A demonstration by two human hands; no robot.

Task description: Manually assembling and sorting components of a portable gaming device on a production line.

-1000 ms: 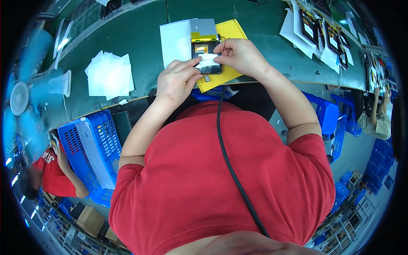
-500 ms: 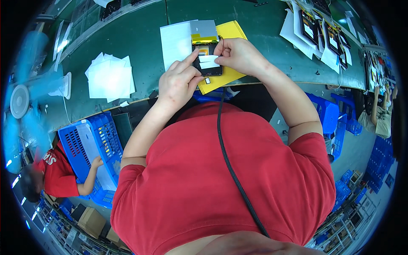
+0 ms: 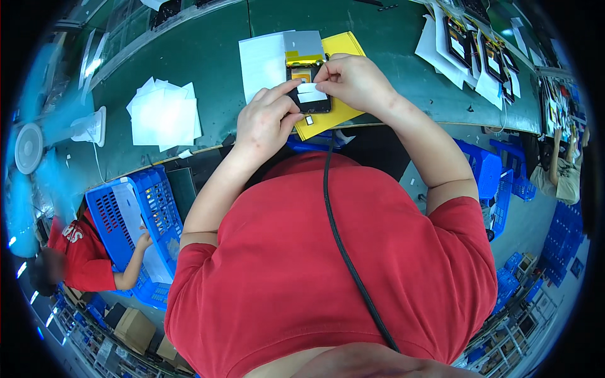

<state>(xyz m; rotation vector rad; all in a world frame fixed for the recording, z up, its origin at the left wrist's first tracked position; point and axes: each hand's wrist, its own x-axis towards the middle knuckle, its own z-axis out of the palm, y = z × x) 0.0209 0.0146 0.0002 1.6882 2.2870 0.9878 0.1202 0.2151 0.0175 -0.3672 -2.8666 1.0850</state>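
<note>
A flat black electronic device (image 3: 314, 107) lies on a yellow sheet (image 3: 345, 101) at the bench edge, with yellow tape (image 3: 305, 60) and a grey flap at its far end. My left hand (image 3: 263, 123) steadies its left side, index finger stretched onto the top and thumb by the near left corner. A white strip (image 3: 311, 94) lies across the device. My right hand (image 3: 356, 79) pinches at the far right end of this strip, thumb and index finger together. A small white piece (image 3: 309, 120) sits on the yellow sheet just below the device.
White paper (image 3: 258, 60) lies under the device's left side. A stack of white sheets (image 3: 165, 116) is on the green bench to the left, beside a blurred blue fan (image 3: 31, 148). Similar devices (image 3: 459, 41) rest on papers at right. A person reaches into a blue basket (image 3: 135, 214).
My right fingers have shifted slightly along the white strip. My left index fingertip has moved a little lower and farther right over the device.
</note>
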